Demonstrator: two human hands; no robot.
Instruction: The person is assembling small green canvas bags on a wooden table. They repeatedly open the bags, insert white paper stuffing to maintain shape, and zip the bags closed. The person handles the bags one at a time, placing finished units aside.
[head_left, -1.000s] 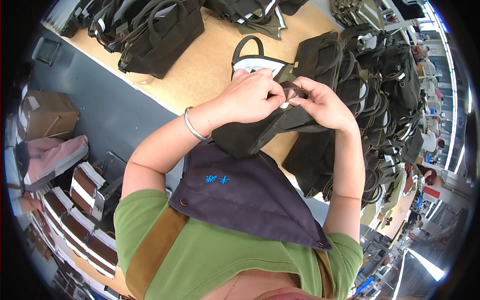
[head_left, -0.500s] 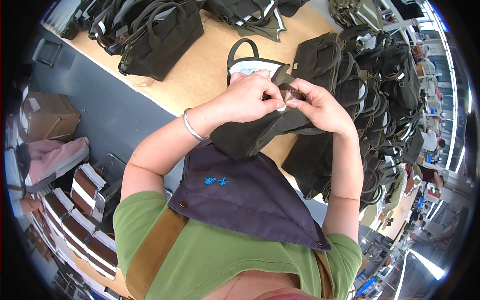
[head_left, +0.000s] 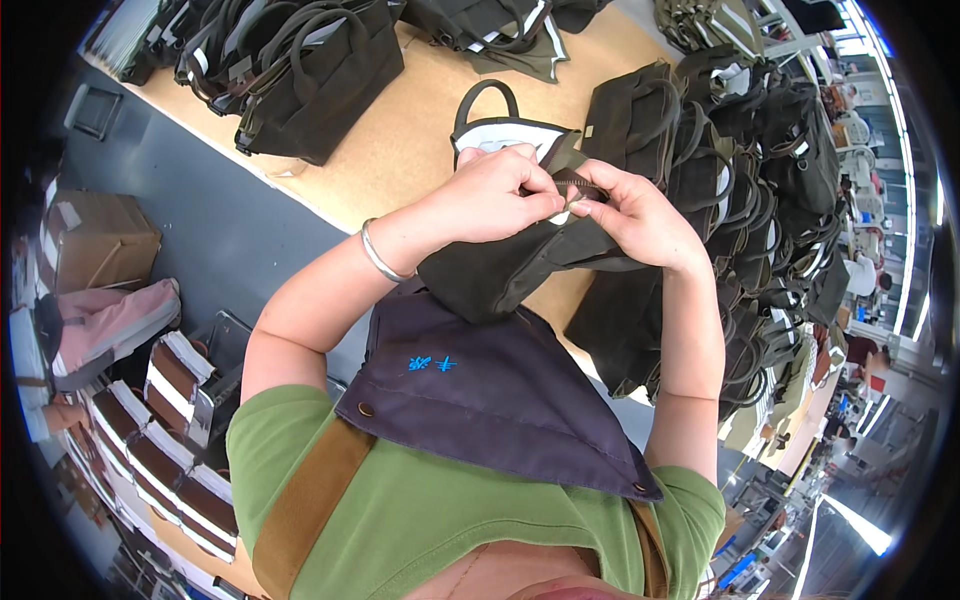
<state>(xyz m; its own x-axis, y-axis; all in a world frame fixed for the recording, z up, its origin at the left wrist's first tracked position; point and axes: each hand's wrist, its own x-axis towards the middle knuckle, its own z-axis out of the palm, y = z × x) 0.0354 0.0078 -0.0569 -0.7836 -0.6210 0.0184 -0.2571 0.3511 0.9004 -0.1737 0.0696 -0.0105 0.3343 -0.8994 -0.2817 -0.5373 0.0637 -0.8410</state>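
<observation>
Dark canvas bag point(head_left: 520, 265), held at chest height above the worktop point(head_left: 400, 140), has its zipper pull pinched by the left hand point(head_left: 495, 195) and right hand point(head_left: 640, 215), both grips closed tight, zipper seemingly part-run, finished bags piled toward 2 o'clock.

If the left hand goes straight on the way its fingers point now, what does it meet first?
Probably the right hand: the left hand points right along the dark bag's strap, and their fingertips nearly touch there.
</observation>
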